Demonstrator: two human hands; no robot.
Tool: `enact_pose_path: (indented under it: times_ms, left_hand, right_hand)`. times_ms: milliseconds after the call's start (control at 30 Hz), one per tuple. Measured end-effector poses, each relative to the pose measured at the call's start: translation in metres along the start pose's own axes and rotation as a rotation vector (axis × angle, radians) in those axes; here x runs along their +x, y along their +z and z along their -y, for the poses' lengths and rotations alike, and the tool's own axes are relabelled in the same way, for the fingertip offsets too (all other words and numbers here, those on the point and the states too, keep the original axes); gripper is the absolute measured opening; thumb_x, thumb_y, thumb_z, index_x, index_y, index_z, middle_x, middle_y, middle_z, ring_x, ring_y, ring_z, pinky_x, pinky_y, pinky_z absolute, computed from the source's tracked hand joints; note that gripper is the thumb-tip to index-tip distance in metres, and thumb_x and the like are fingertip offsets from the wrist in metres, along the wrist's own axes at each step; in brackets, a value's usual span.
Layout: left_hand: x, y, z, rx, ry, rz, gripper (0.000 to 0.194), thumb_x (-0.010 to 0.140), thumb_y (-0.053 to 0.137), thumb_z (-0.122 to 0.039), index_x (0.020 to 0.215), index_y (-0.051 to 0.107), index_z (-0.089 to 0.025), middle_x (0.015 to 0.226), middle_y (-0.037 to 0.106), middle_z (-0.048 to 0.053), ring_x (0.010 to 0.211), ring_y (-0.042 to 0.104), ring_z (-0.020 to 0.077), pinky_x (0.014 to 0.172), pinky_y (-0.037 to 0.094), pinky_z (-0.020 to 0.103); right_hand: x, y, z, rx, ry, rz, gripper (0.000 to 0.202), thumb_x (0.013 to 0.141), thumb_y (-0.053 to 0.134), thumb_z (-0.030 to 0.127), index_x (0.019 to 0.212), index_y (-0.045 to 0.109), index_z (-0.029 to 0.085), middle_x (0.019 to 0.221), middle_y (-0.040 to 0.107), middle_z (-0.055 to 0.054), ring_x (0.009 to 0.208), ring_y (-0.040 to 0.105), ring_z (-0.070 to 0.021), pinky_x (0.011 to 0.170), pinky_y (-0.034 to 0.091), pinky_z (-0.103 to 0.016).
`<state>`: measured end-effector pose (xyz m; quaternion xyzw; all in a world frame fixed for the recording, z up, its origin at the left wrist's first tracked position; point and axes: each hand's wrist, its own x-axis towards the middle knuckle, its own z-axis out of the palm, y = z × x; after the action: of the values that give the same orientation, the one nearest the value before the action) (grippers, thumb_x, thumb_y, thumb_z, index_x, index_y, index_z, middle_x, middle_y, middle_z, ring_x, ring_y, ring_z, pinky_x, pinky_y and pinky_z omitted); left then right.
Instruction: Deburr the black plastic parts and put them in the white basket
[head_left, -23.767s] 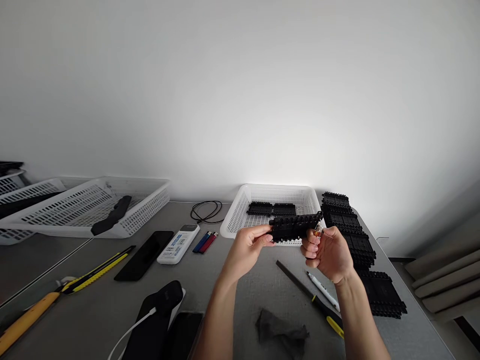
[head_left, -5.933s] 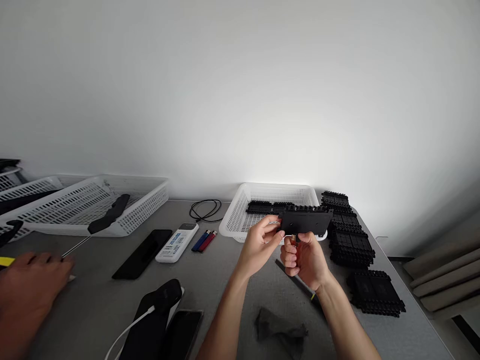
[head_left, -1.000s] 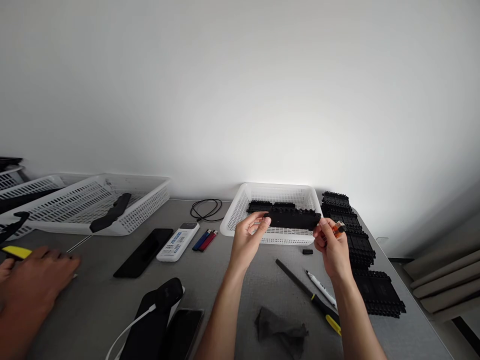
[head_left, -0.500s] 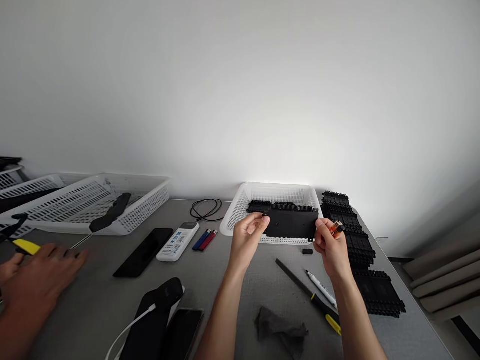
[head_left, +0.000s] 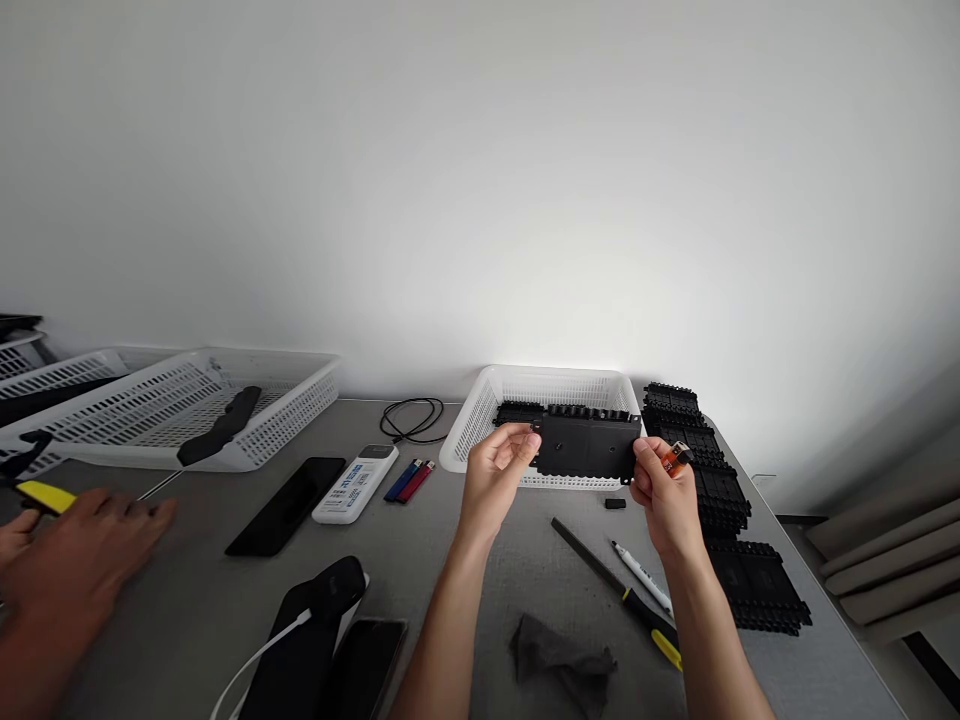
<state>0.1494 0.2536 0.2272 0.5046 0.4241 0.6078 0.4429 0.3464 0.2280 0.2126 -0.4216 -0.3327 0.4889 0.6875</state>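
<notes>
A flat black plastic panel (head_left: 587, 447) with a ribbed top edge is held up between my two hands, in front of a white basket (head_left: 480, 385). My left hand (head_left: 501, 470) pinches its left end. Gripping the right end, my right hand (head_left: 666, 490) also has an orange lighter (head_left: 677, 459) tucked in it. Inside the basket, more black ribbed parts (head_left: 519, 412) show behind the panel. Below my hands lie a file with a black and yellow handle (head_left: 592, 558), a white marker (head_left: 642, 577), a small black cap (head_left: 615, 503) and a dark cloth (head_left: 559, 655).
Stacks of black ribbed panels (head_left: 716, 490) line the right table edge. To the left are two lighters (head_left: 409, 481), a white power bank (head_left: 356, 485), phones (head_left: 287, 506), a cable (head_left: 412, 420) and another basket (head_left: 300, 410). A co-worker's hands (head_left: 82, 550) hold a yellow-handled tool (head_left: 46, 496).
The black panel has tilted slightly and shifted a little to the right in my hands. The co-worker's yellow-handled tool has moved slightly left.
</notes>
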Motion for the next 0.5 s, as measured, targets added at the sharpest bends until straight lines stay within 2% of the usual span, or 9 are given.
enact_pose_path:
  times_ms: [200,500]
  left_hand:
    - [-0.0005,-0.0004,-0.0060,-0.034,0.039,-0.028,0.031,0.077,0.072,-0.047,0.083,0.070,-0.017,0.084,0.071,0.006,0.081,0.065,0.0180,0.073,0.052,0.026]
    - [-0.0006,0.0027,-0.0076,-0.085,0.014,-0.071,0.035,0.071,0.077,-0.048,0.084,0.070,-0.016,0.071,0.067,0.003,0.070,0.062,0.0157,0.065,0.050,0.026]
  right_hand:
    - [-0.0007,0.0007,0.0013,-0.024,-0.006,0.006,0.039,0.071,0.079,0.050,0.075,0.055,0.020,0.051,0.031,0.010,0.044,0.021,-0.0056,0.040,0.016,-0.022]
    - [-0.0010,0.0001,0.0006,-0.037,0.002,0.029,0.038,0.073,0.078,0.049,0.075,0.054,0.019,0.052,0.029,0.010,0.046,0.019,-0.0058,0.041,0.015,-0.021]
